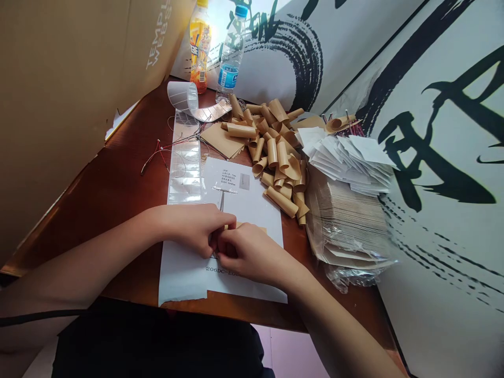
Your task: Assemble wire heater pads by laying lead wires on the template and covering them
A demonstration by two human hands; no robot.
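My left hand (195, 227) and my right hand (252, 252) meet over a printed white sheet (252, 202) near the table's front edge. Both have their fingers curled in and pinched together, knuckles almost touching. Whatever lies between the fingertips is hidden. A strip of brown paper (260, 229) shows just behind my right hand. Straight beyond my left hand, a thin grey pointed thing (222, 199) lies on the sheet. Left of the sheet runs a strip of silvery white labels (185, 173), curling up into a roll at its far end.
Rolled brown papers (281, 155) are heaped behind the sheet, beside flat brown squares (224, 139). Thin red and black wires (159, 147) lie at left. White packets (350, 157) top a plastic-wrapped stack (350, 220). Two bottles (230, 58) stand behind; a cardboard box (79, 105) walls the left.
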